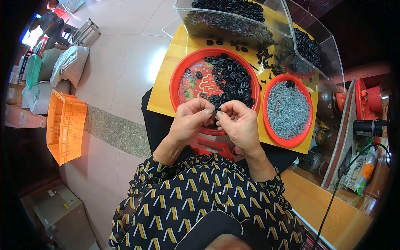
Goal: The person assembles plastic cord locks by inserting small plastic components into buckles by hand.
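Both hands meet over the near rim of a round red tray [174,71] that holds many small black parts [233,77]. My left hand [189,118] is pinched on a small black part [217,111], with thumb and index finger together. From the other side, my right hand [238,125] pinches the same spot, its fingertips nearly touching the left ones. Most of the held part is hidden by the fingers. To the right of the hands, a smaller red tray [266,121] is filled with small silvery metal pieces [288,110].
Clear plastic bins [233,21] with black parts stand at the back of the yellow table [160,93], with loose black pieces [264,58] before them. An orange crate [64,125] and white sacks [71,62] are on the left. A black cable hangs at right.
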Demonstrator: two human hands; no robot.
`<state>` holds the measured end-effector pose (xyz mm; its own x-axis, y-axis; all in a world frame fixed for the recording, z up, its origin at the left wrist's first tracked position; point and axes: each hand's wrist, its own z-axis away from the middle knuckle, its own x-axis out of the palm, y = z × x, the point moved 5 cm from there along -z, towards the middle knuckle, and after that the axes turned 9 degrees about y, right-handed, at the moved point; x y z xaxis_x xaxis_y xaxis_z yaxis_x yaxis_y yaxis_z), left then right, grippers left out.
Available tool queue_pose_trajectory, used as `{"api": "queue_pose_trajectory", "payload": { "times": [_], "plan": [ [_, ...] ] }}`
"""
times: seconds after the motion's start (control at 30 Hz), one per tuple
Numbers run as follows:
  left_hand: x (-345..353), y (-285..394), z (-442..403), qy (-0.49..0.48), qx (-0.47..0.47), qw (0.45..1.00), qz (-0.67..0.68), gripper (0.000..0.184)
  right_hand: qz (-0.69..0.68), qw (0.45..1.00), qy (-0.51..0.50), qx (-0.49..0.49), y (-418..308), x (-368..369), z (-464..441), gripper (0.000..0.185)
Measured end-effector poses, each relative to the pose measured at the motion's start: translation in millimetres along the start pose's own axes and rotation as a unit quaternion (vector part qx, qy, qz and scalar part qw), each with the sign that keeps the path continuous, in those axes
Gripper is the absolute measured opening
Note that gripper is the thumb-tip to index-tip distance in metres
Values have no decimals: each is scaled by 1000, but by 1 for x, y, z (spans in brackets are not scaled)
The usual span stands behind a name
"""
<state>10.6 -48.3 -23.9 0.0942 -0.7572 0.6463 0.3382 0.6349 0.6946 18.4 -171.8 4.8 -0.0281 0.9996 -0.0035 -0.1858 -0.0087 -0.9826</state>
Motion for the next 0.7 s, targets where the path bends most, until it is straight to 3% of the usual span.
{"api": "queue_pose_trajectory", "payload": {
  "times": [0.7],
  "plan": [
    [6, 13, -4, 4, 91, 971, -219, 8, -36, 998, -31, 45, -4, -2, 1, 4]
  ]
}}
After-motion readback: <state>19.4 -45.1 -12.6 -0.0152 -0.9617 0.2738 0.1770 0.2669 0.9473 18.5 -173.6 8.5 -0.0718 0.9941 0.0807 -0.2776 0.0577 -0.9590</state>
